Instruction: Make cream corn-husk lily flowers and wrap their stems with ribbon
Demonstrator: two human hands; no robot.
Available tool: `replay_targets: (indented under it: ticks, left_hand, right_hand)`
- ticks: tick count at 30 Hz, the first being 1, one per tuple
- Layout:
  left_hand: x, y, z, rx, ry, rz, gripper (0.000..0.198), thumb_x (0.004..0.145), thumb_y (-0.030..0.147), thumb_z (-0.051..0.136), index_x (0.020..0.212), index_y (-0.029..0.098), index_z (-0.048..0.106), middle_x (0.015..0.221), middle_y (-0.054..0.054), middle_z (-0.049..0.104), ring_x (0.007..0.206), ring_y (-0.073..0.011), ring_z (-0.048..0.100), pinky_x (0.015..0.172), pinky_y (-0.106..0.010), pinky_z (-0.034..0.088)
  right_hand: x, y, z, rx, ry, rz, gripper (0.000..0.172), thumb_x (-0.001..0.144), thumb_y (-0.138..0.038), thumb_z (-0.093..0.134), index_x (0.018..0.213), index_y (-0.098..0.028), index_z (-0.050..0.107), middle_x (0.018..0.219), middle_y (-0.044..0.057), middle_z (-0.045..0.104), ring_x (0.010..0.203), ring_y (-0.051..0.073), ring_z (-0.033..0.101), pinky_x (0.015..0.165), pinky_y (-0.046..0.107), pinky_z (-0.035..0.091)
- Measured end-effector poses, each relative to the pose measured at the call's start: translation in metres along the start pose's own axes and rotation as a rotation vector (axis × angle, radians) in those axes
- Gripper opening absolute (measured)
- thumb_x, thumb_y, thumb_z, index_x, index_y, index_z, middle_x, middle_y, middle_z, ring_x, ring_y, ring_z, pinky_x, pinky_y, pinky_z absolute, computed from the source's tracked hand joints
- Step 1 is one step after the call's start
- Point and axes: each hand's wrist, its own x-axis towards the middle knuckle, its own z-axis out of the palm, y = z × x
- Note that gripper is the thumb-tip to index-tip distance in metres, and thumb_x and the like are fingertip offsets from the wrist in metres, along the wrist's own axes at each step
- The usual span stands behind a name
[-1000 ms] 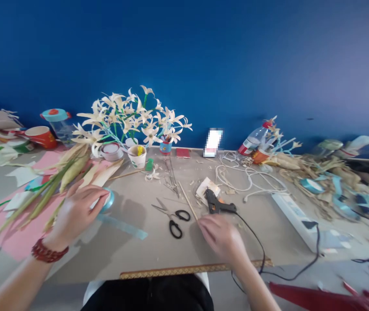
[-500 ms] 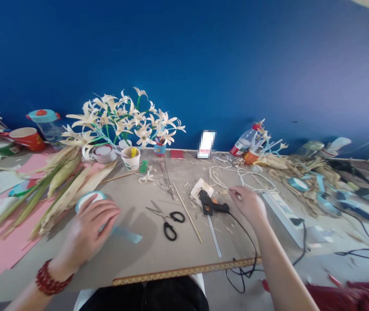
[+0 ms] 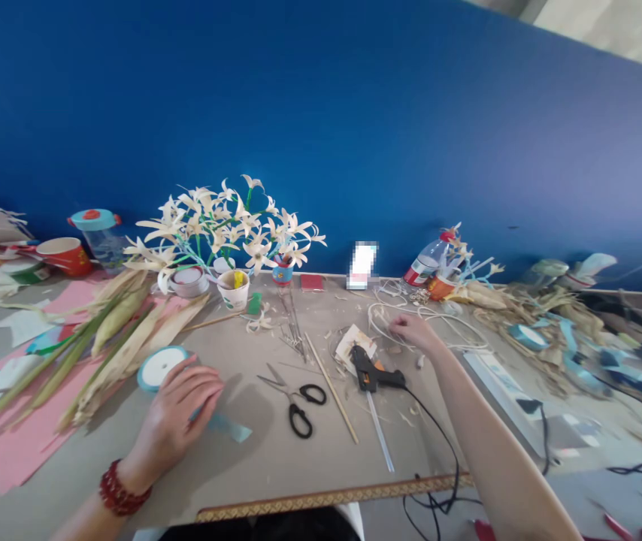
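My left hand (image 3: 189,402), with a red bead bracelet at the wrist, hovers palm down beside a blue-rimmed tape roll (image 3: 162,368), its fingers slightly bent and apart. A strip of blue tape (image 3: 236,430) shows past its fingers. My right hand (image 3: 414,332) reaches over the table near the white cord (image 3: 380,319), fingers curled together; what they hold, if anything, is too small to tell. Below it lies a black glue gun (image 3: 374,372) with a clear glue stick (image 3: 380,432). Black-handled scissors (image 3: 300,409) lie open between the hands, left of a thin wooden stick (image 3: 332,387).
White husk flowers (image 3: 242,225) stand in cups at the back, with a lit phone (image 3: 361,264) and a bottle (image 3: 425,263) to their right. Corn husks (image 3: 123,349) cover pink paper (image 3: 10,443) at left. A power strip (image 3: 504,398) lies at right.
My right hand has moved back and slightly left, toward the white cord. My left hand has shifted right, off the tape roll. The view has tilted a little.
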Motion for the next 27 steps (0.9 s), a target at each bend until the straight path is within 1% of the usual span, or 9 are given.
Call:
replay_targets:
  ticks: [5,9,14,17,20,22,24,25,27]
  left_hand:
    - [-0.002,-0.006,0.006,-0.045,0.028,0.015,0.02,0.086,0.01,0.06,0.102,0.022,0.065,0.098,-0.005,0.073,0.099,-0.0222,0.066,0.105,-0.051,0.044]
    - [-0.002,-0.008,0.007,-0.07,0.041,-0.003,0.021,0.085,0.01,0.06,0.101,0.023,0.065,0.096,-0.004,0.073,0.097,-0.0223,0.067,0.104,-0.05,0.045]
    - [-0.002,-0.007,0.005,-0.081,0.125,-0.057,0.02,0.083,0.008,0.061,0.097,0.021,0.065,0.093,-0.005,0.072,0.093,-0.0223,0.066,0.096,-0.047,0.05]
    - [-0.005,-0.007,-0.001,-0.1,0.192,-0.098,0.019,0.082,0.007,0.061,0.094,0.021,0.065,0.084,-0.005,0.072,0.089,-0.0216,0.066,0.088,-0.041,0.053]
    - [-0.009,-0.014,-0.01,-0.106,0.399,-0.27,0.012,0.086,0.01,0.055,0.089,0.019,0.062,0.079,-0.004,0.068,0.083,-0.0194,0.065,0.082,-0.036,0.053]
    - [-0.01,-0.02,-0.017,-0.094,0.615,-0.499,0.012,0.092,0.016,0.049,0.09,0.019,0.06,0.079,-0.004,0.065,0.082,-0.0183,0.064,0.079,-0.034,0.053]
    - [-0.009,-0.023,-0.021,-0.068,0.74,-0.619,0.013,0.095,0.02,0.045,0.095,0.019,0.058,0.077,-0.003,0.062,0.079,-0.0175,0.063,0.075,-0.033,0.053]
    - [-0.009,-0.022,-0.022,-0.048,0.73,-0.613,0.014,0.095,0.021,0.045,0.096,0.02,0.058,0.077,-0.003,0.062,0.077,-0.0176,0.063,0.074,-0.033,0.053]
    - [-0.008,-0.014,-0.019,-0.023,0.565,-0.486,0.015,0.094,0.02,0.046,0.095,0.02,0.06,0.079,-0.005,0.065,0.077,-0.0187,0.064,0.074,-0.034,0.053]
  right_hand:
    - [-0.001,0.005,-0.013,-0.001,-0.041,-0.008,0.016,0.086,-0.027,0.063,0.095,-0.016,0.072,0.089,0.004,0.074,0.081,0.021,0.069,0.074,0.033,0.055]
    - [0.005,-0.006,-0.024,-0.025,-0.018,-0.054,0.015,0.077,-0.028,0.063,0.082,-0.02,0.074,0.083,0.002,0.076,0.079,0.022,0.069,0.07,0.029,0.049]
    - [0.015,-0.047,-0.014,-0.093,0.036,-0.083,0.022,0.08,-0.036,0.059,0.083,-0.02,0.073,0.077,0.005,0.074,0.072,0.024,0.066,0.063,0.03,0.044]
    - [0.009,-0.082,0.0,-0.079,0.038,-0.188,0.024,0.083,-0.034,0.054,0.088,-0.02,0.072,0.087,0.006,0.075,0.079,0.024,0.066,0.068,0.031,0.045]
    - [-0.006,-0.115,0.01,-0.036,0.026,-0.321,0.025,0.085,-0.036,0.052,0.093,-0.022,0.071,0.102,0.006,0.074,0.089,0.025,0.067,0.076,0.033,0.047]
    - [-0.017,-0.129,0.013,0.0,0.032,-0.46,0.027,0.086,-0.04,0.05,0.092,-0.023,0.07,0.1,0.006,0.074,0.094,0.026,0.067,0.08,0.035,0.048]
    - [-0.024,-0.134,0.016,0.004,0.036,-0.566,0.025,0.086,-0.04,0.05,0.088,-0.024,0.069,0.098,0.006,0.075,0.094,0.027,0.068,0.081,0.037,0.049]
    - [-0.025,-0.134,0.017,-0.001,0.031,-0.589,0.025,0.086,-0.041,0.05,0.088,-0.024,0.069,0.098,0.006,0.075,0.093,0.028,0.068,0.08,0.038,0.049]
    - [-0.021,-0.129,0.021,-0.019,0.026,-0.581,0.025,0.085,-0.042,0.052,0.088,-0.024,0.069,0.097,0.007,0.075,0.089,0.028,0.069,0.075,0.038,0.05]
